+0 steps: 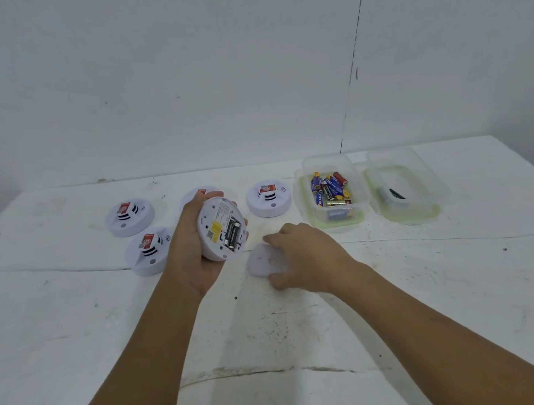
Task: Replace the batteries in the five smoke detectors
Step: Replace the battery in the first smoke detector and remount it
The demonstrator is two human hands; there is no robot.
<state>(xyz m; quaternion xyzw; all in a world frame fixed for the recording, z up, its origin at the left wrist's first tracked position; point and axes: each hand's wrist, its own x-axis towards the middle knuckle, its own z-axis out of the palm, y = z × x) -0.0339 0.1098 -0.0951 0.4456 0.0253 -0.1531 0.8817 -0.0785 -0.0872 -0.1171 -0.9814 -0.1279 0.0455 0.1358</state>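
Left hand [195,240] is up off the table, fingers wrapped round the rim of a smoke detector [223,228], turned so its back faces the camera, and there's the open battery bay [232,233] with dark cells sitting in it. Over to the right hand [299,259]: it's down on the white table [394,288], fingertips and thumb closed around the edge of a round white cover plate [264,261], which looks to be the detector's back plate, lying flat just beside the held unit. So by my read this is the opening step on this one: cover off, batteries exposed, none out yet. Whether the hand is setting the plate down or lifting it, I can't say. Four more detectors wait face-up: one at far left [130,217], one nearer in front of it [149,251], one mostly hidden behind the left hand [194,193], one to the right [268,198]. Past that, a clear container of mixed batteries [330,191], and beside it a second clear container [402,188] holding what seems to be just a cell or two. Next move, I'd judge, wants the right hand free of the plate to pry the cells out of the bay, and drop them in one of the tubs, while the left keeps the unit steady.
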